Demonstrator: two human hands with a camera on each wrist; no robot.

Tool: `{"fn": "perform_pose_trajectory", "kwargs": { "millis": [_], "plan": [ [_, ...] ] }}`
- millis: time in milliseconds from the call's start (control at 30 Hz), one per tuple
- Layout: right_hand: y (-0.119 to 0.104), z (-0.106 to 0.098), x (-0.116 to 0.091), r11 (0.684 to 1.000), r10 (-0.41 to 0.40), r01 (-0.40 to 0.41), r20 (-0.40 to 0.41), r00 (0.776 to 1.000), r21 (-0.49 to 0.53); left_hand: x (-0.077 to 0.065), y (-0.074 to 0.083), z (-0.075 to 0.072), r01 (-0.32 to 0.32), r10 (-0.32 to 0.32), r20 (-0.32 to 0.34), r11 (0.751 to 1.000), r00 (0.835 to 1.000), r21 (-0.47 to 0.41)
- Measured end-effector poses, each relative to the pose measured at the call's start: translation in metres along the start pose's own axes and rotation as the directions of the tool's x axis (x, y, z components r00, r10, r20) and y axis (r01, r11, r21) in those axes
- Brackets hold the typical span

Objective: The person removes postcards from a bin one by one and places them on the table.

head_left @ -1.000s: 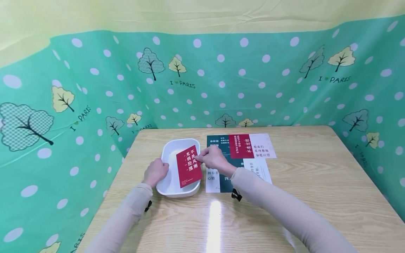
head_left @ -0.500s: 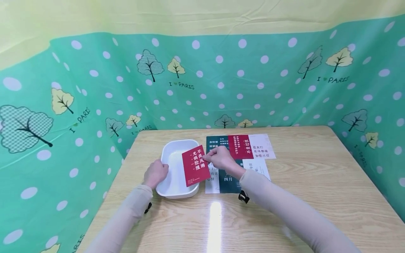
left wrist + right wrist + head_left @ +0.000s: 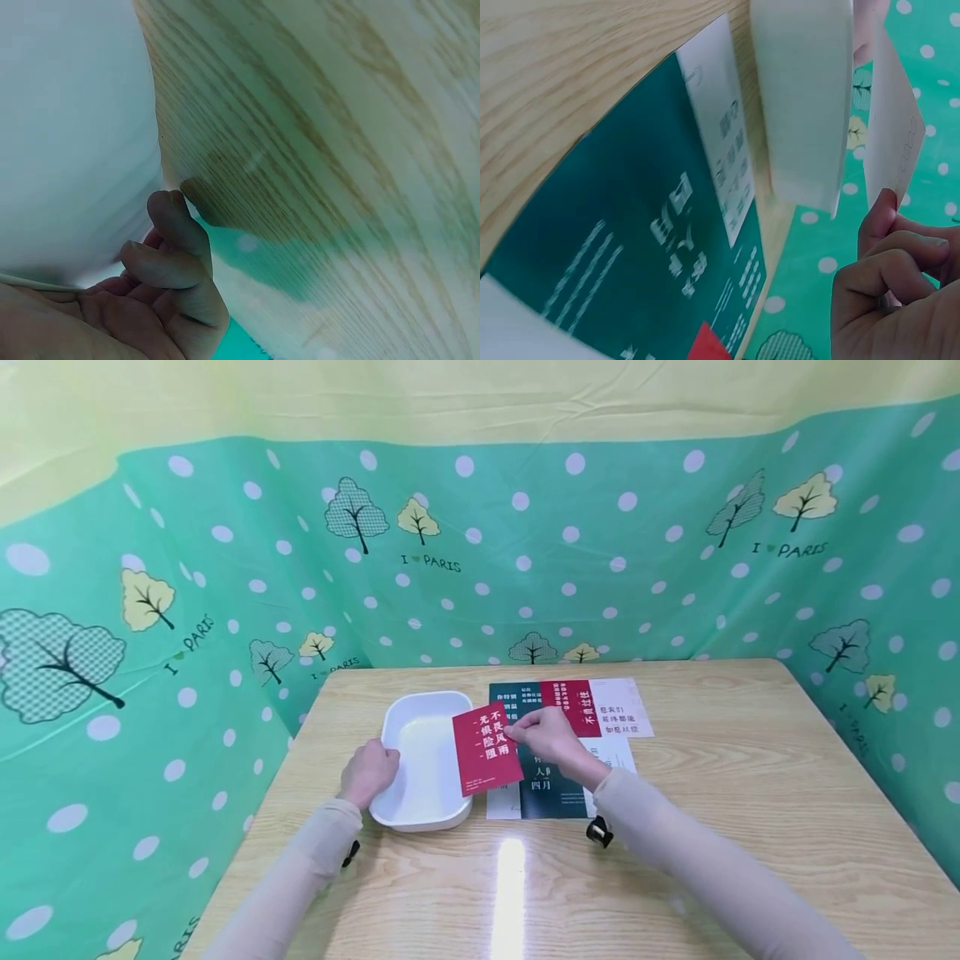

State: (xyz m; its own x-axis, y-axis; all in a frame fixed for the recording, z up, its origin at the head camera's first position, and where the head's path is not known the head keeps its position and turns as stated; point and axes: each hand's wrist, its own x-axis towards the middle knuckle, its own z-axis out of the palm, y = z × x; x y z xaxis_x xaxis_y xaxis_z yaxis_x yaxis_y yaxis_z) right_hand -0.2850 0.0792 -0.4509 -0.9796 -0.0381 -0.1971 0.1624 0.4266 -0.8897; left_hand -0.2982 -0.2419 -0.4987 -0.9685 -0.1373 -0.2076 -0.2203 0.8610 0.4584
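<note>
My right hand (image 3: 551,737) pinches a red card (image 3: 486,752) with white Chinese characters by its right edge. The card is raised and tilted, overlapping the right rim of a white plastic basin (image 3: 420,814) in the head view. From the right wrist, the card's pale back (image 3: 892,127) shows, held between thumb and forefinger. My left hand (image 3: 370,772) grips the basin's left rim, fingers curled against its outer wall in the left wrist view. Below and right of the raised card lie several flat cards: dark green ones (image 3: 558,802), another red one (image 3: 567,710) and white ones (image 3: 622,706).
The cards lie partly over one another on a light wooden table (image 3: 720,777). A green dotted curtain (image 3: 570,543) with printed trees hangs behind and along the sides. Light glares off the table's front middle.
My right hand has moved the red card rightward, from over the basin's inside to past its right rim, above the flat cards. The left hand and basin stay in place.
</note>
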Motion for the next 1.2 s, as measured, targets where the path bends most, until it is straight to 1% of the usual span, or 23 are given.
{"fn": "perform_pose_trajectory", "kwargs": {
  "millis": [267, 367, 633, 767, 900, 967, 1100, 1200],
  "plan": [
    [0.014, -0.019, 0.000, 1.000, -0.021, 0.021, -0.021, 1.000, 0.008, 0.002, 0.004, -0.004, 0.008, -0.008, -0.004, 1.000, 1.000, -0.005],
    [0.019, -0.026, -0.002, 1.000, -0.004, 0.005, -0.024, 1.000, 0.012, 0.003, 0.003, -0.004, 0.012, -0.012, -0.002, 1.000, 1.000, 0.004],
    [0.036, -0.042, -0.009, 1.000, 0.018, -0.018, -0.037, 0.999, 0.005, 0.004, 0.001, -0.006, -0.014, 0.014, -0.011, 1.000, 1.000, 0.004],
    [0.040, -0.051, -0.012, 0.999, 0.054, -0.053, -0.052, 0.997, 0.006, 0.003, -0.001, -0.008, -0.019, 0.019, -0.003, 1.000, 1.000, -0.004],
    [0.048, -0.062, -0.016, 0.997, 0.073, -0.072, -0.067, 0.995, 0.007, 0.002, -0.001, -0.007, -0.021, 0.021, 0.010, 1.000, 1.000, -0.015],
    [0.054, -0.068, -0.019, 0.998, 0.067, -0.067, -0.068, 0.995, -0.003, 0.003, -0.002, -0.006, -0.022, 0.022, 0.013, 1.000, 1.000, -0.019],
    [0.066, -0.082, -0.022, 0.996, 0.082, -0.084, -0.068, 0.994, -0.026, 0.004, -0.003, -0.004, -0.027, 0.027, 0.012, 0.999, 1.000, -0.021],
    [0.076, -0.093, -0.024, 0.996, 0.090, -0.092, -0.070, 0.993, -0.020, 0.004, -0.003, -0.003, -0.033, 0.033, 0.007, 0.999, 0.999, -0.018]
  ]
}}
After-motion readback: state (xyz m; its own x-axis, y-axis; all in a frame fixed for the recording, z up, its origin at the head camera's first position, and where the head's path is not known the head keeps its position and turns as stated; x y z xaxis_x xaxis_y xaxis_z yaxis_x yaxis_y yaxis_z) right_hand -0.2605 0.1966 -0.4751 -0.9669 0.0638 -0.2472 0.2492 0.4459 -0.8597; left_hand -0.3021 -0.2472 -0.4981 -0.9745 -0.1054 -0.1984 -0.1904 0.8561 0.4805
